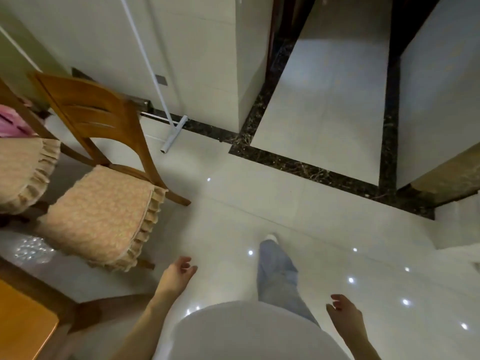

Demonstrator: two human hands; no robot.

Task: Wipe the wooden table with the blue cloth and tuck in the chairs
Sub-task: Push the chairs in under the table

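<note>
There are two wooden chairs on the left side of the frame. The first chair is at middle left and shows its whole back and seat. The second chair is at the far left edge, and only part of it shows. Each chair has one peach cushion with a frilly edge, so there are two cushions: one on the first chair and one on the second. One pink thing peeks out at the left edge, above the second cushion.

One corner of the wooden table shows at the lower left. The first chair's seat is near that corner, but it is out in the open and not under the table top.

Two hands show at the bottom. The left hand is at bottom middle, with its fingers loosely bent and nothing in it. The right hand is at lower right, also loose and with nothing in it.

One leg in blue jeans steps out between the hands, with one white shoe at its tip.

One white mop leans on the wall at the upper middle. The shiny white floor has a dark stone strip across it.
</note>
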